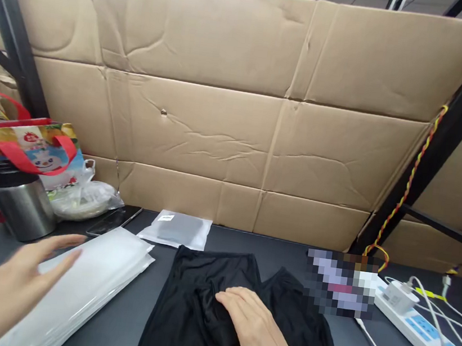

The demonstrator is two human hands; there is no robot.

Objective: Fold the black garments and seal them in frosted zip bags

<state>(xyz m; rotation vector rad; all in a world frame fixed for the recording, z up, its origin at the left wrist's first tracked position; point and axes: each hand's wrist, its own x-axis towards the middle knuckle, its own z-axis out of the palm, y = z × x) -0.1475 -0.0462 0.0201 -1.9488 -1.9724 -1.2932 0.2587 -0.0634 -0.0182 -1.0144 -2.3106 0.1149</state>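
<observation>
A black garment (300,324) that looks like shorts lies spread and slightly rumpled on the dark table. On its middle rests my right hand (255,332), fingers stretched out and thumb apart, with no fold visibly gripped. To the left is a stack of frosted clear plastic bags (90,273). My left hand (25,276), a little blurred, hovers at the stack's left edge with thumb and fingers apart and nothing between them. Behind the garment, a filled plastic bag (181,230) with a small white label lies flat.
At the left stand a steel tumbler (24,205), a colourful carry bag (35,141) and a knotted plastic bag (83,199). A dark phone (116,220) lies nearby. A power strip (427,329) with white cables and a pixelated object (339,284) occupy the right. Cardboard (203,124) walls the back.
</observation>
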